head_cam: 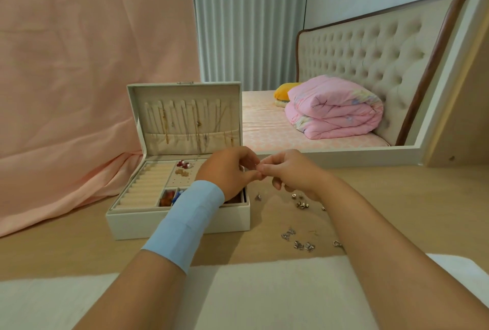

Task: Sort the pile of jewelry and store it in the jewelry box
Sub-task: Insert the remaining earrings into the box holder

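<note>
The task is judged to be partly done. The jewelry box (180,221) stands open on the table (79,255), and several necklaces (197,128) are already hung inside its raised lid (185,118). A few earrings (182,168) are set on the perforated panel at the back of the box's tray, and some coloured pieces (169,198) lie in a small front compartment. The ring rolls (145,187) on the box's left side appear unfilled. What is left lies to the right of the box: a single stud (258,195) just beside it, a cluster of small silver pieces (301,204) further right, and a second scatter of silver pieces (299,241) off the box's front right corner. A fair share of the pile is therefore still to be sorted. Both hands are held together above the box's right edge. The left hand (227,171) is reached across the box with a blue wristband (185,224) on its forearm, and the right hand (291,173) is met fingertip to fingertip. The fingers of both are curled in tightly, and a small piece (256,166) appears to be pinched between them — too small to be identified. An earring being fitted with its back is a likely guess, though this cannot be confirmed.
</note>
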`<move>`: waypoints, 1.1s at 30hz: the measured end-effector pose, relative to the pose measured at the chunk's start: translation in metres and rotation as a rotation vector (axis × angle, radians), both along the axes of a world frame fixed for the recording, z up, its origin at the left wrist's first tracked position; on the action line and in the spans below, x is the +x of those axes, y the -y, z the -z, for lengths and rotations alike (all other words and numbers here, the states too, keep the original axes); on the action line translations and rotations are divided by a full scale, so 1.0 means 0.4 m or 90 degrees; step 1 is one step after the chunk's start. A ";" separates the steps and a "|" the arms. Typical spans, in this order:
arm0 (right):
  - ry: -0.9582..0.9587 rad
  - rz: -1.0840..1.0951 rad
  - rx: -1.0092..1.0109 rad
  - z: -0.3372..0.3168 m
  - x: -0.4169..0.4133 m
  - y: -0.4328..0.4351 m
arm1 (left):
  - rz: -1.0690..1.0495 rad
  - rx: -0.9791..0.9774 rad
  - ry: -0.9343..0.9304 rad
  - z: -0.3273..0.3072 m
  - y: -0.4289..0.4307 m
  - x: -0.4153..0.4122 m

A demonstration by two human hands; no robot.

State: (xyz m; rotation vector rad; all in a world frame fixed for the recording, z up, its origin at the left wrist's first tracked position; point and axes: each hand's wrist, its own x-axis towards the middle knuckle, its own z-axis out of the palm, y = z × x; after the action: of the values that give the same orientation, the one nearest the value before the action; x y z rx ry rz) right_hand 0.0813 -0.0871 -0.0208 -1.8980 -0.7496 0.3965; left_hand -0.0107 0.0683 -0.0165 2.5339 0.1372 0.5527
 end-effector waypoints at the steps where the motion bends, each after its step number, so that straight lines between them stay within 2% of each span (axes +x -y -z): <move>1: -0.038 -0.007 0.011 0.001 -0.002 -0.001 | -0.004 -0.015 0.009 0.000 -0.002 -0.001; 3: -0.102 -0.005 0.039 0.006 -0.002 -0.003 | -0.007 -0.038 0.016 0.000 -0.005 -0.003; 5: -0.094 0.019 0.035 0.011 -0.002 -0.005 | -0.010 -0.044 0.012 0.001 -0.010 -0.002; 8: 0.027 0.051 -0.064 0.020 0.002 -0.007 | -0.032 -0.037 0.017 0.001 -0.020 0.000; 13: 0.179 0.002 -0.267 0.035 0.000 -0.012 | -0.039 -0.058 0.034 -0.001 -0.031 -0.004; 21: 0.251 0.035 -0.249 0.044 -0.009 -0.023 | -0.026 -0.088 0.009 -0.003 -0.043 -0.006; 23: 0.210 0.062 -0.180 0.035 -0.010 -0.021 | -0.014 -0.101 0.000 -0.010 -0.049 -0.011; 28: -0.011 0.081 0.044 -0.004 -0.028 -0.028 | 0.018 -0.120 0.002 -0.021 -0.056 -0.022; 33: -0.162 0.054 0.163 -0.016 -0.043 -0.046 | 0.032 -0.166 0.059 -0.030 -0.068 -0.027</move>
State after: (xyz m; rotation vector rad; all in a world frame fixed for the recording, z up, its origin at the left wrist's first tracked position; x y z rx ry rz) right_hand 0.0642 -0.0686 -0.0143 -1.5964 -0.5212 0.4563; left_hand -0.0217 0.0953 -0.0046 2.2487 0.1045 0.5904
